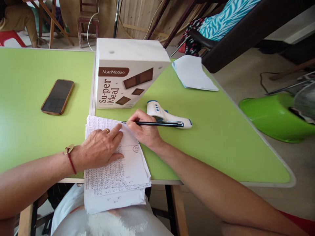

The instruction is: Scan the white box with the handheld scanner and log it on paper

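A stack of paper sheets [133, 170] covered in small handwriting hangs partly over the front edge of the green table [216, 137]. On the top sheet rests my left hand [103, 146], palm down with its fingers stretched out, the index fingertip close to the pen tip. My right hand [145, 129] is closed round a black pen [162, 124], whose tip meets the sheet near its upper right. Just behind that hand lies a white and blue handheld thermometer [172, 117], partly covered by the pen and fingers.
A white NutriMotion box [123, 75] stands right behind the papers. A phone [57, 97] lies at the left, and folded white paper [194, 72] at the back right. Beyond the table are a wooden chair [88, 19], a green plastic stool [273, 118] and parts of other people.
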Available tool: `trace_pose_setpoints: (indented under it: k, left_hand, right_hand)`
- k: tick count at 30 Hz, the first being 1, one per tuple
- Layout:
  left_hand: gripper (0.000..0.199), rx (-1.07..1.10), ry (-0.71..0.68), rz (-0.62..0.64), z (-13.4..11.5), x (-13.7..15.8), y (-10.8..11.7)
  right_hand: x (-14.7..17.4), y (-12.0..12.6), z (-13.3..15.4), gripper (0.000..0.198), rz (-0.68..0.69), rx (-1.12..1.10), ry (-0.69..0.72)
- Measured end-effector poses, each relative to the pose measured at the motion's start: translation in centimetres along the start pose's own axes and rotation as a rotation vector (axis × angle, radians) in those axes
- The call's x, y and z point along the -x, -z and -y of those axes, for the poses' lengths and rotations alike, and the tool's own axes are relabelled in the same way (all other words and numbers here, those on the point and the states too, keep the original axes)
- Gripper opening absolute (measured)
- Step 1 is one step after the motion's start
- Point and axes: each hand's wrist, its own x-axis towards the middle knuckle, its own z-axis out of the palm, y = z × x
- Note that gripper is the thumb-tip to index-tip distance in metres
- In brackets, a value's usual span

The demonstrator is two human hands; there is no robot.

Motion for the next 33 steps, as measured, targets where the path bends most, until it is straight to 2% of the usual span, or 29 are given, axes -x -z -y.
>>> trace_pose_setpoints:
  k: [12, 19, 33]
  left_hand:
    - [0.05, -0.008, -0.014, -0.037, 0.09, -0.06, -0.24]
    - [0.05, -0.002, -0.002, 0.003, 0.06, -0.06, -0.02]
    - [0.052, -0.002, 0.008, 0.002, 0.09, -0.05, 0.09]
  right_hand:
    - [0.03, 0.08, -0.16, 0.013, -0.005, 0.014, -0.01]
    - [-0.04, 0.03, 0.09, 0.013, -0.011, 0.02, 0.003]
    - [0.05, 0.16, -0.19, 0.012, -0.033, 0.001, -0.01]
